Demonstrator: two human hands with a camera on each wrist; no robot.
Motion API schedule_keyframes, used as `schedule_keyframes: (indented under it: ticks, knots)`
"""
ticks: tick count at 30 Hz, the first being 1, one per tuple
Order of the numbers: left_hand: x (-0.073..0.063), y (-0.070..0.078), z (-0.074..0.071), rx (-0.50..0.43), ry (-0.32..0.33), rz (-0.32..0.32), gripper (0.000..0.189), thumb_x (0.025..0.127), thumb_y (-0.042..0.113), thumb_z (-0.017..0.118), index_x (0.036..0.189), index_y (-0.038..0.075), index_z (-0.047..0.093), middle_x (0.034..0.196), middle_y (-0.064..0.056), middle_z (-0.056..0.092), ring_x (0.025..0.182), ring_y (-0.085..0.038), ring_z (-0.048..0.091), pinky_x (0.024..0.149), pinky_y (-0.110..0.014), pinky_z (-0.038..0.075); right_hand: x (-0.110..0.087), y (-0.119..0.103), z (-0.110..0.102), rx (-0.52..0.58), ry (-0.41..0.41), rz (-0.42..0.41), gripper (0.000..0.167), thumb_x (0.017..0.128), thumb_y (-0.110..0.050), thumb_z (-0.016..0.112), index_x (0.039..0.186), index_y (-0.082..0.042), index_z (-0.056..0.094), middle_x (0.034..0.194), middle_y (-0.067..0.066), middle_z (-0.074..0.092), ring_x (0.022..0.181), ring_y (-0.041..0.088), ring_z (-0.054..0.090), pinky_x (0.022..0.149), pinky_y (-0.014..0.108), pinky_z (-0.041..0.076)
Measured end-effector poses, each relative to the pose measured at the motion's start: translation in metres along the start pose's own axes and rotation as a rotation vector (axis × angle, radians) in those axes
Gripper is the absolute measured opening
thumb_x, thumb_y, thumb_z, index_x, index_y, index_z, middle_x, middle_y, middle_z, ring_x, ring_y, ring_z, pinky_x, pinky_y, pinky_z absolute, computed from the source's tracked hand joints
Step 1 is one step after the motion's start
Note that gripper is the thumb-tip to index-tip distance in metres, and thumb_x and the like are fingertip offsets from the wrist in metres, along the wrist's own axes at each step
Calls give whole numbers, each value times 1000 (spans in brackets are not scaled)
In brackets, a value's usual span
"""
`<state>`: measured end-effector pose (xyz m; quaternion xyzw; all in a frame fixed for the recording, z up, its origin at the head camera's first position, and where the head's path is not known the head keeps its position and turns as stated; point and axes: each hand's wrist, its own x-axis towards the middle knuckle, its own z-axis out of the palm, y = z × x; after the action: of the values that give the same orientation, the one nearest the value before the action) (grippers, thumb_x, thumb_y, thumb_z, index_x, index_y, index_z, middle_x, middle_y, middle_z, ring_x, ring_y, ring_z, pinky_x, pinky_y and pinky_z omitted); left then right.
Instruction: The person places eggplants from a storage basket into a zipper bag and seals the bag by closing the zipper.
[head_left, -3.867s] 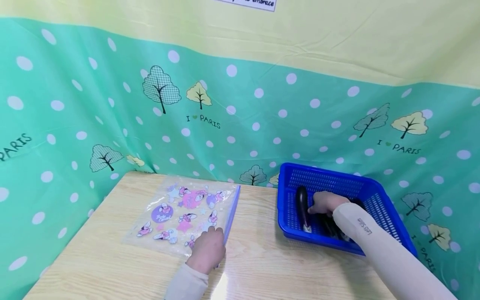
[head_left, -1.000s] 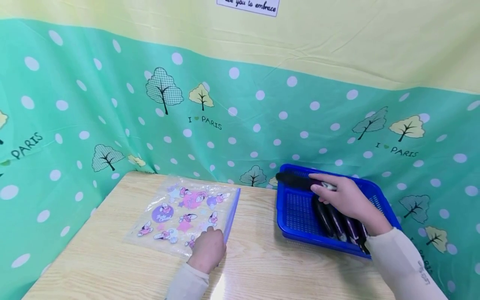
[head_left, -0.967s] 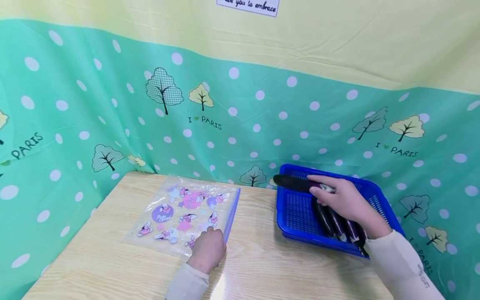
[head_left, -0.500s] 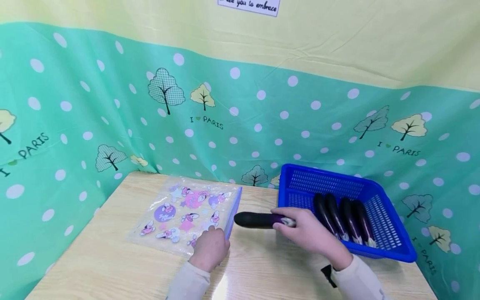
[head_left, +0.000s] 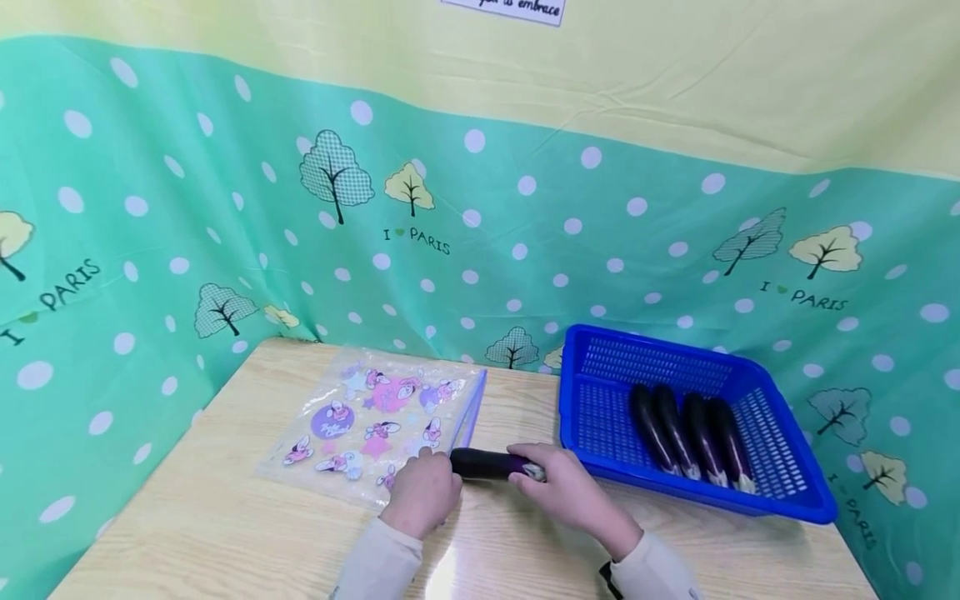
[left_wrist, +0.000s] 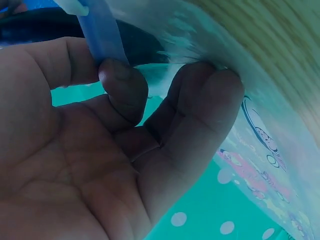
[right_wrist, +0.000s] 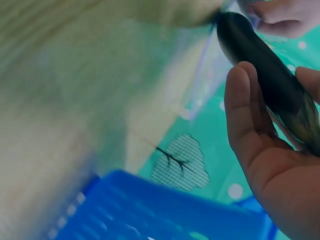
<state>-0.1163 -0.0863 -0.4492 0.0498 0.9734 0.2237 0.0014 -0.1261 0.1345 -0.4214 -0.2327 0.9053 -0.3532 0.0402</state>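
Note:
My left hand (head_left: 423, 492) pinches the purple-edged opening of a clear zip bag (head_left: 352, 433) with cartoon prints, which lies flat on the table. In the left wrist view, the thumb presses on the bag's blue-purple zip strip (left_wrist: 102, 32). My right hand (head_left: 566, 492) grips an eggplant (head_left: 483, 464) by its stem end, rounded tip pointing left. That tip is at the bag's mouth, beside my left fingers, and the left wrist view shows it past the strip behind clear film. In the right wrist view, fingers and thumb sit along both sides of the eggplant (right_wrist: 265, 67).
A blue plastic basket (head_left: 637, 475) stands on the right of the wooden table (head_left: 187, 517). Several more eggplants (head_left: 693, 433) lie side by side in it. A green and yellow patterned curtain (head_left: 525, 208) hangs right behind the table.
My right hand has taken an eggplant out of the basket and carried it left and nearer to the bag's mouth. The bag's edge is parted slightly more; my left hand stays there.

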Motion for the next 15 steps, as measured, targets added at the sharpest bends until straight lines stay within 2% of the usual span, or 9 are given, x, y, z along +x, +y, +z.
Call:
schedule_keyframes:
  ticks: [5, 11, 15]
  knots:
    - [0, 2, -1, 20, 7, -1, 22, 87, 13, 63, 80, -8, 65, 80, -19, 55, 70, -36, 58, 60, -51, 52, 7, 3, 10, 38, 13, 30, 42, 97, -20, 69, 134, -2, 62, 128, 15, 65, 117, 33, 61, 96, 52, 48]
    - [-1, 3, 0, 39, -2, -13, 28, 86, 15, 71, 86, -12, 66, 84, -21, 56, 71, -35, 58, 61, -50, 53, 17, 2, 21, 4, 16, 9, 43, 98, -18, 67, 137, -1, 59, 129, 19, 64, 117, 36, 61, 98, 54, 47]
    - [-1, 3, 0, 47, -8, -15, 26, 83, 14, 73, 83, -11, 66, 87, -23, 57, 73, -36, 58, 63, -50, 53, 26, 0, 26, 3, 9, 24, 44, 98, -17, 67, 139, -4, 58, 131, 18, 63, 117, 35, 61, 97, 52, 48]
